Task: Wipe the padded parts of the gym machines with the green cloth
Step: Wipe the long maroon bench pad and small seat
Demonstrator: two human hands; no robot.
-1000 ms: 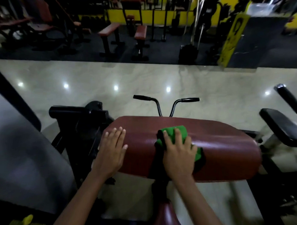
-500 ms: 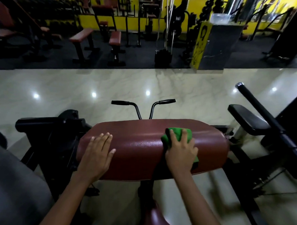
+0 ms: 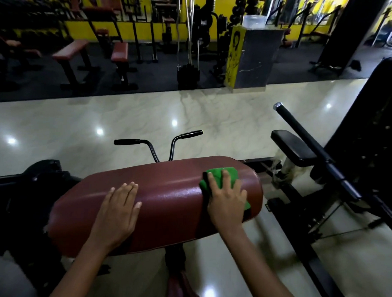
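Two hands flat on one long maroon pad (image 3: 166, 203): left hand (image 3: 117, 214) spread palm-down near the pad's left-middle, fingers straight, grip loose and holding nothing; right hand (image 3: 227, 200) pressing the green cloth (image 3: 220, 176) against the pad's right end, fingers straight over it, grip not curled round it. Cloth bunched under the palm, its far edge showing past the fingertips, lying on the top of the pad close to its rounded right edge. Black handlebars (image 3: 157, 144) rising just behind the pad. Black padded seat (image 3: 293, 147) and black bar (image 3: 306, 139) to the right, apart from the pad. Pale glossy floor (image 3: 125, 114) beyond. No readable writing anywhere; yellow-faced pillar (image 3: 249, 59) bearing dark figures, too blurred to read. Clear tub (image 3: 254, 21) on top of the pillar, contents impossible to tell. Maroon benches (image 3: 119, 50) farther back on dark flooring
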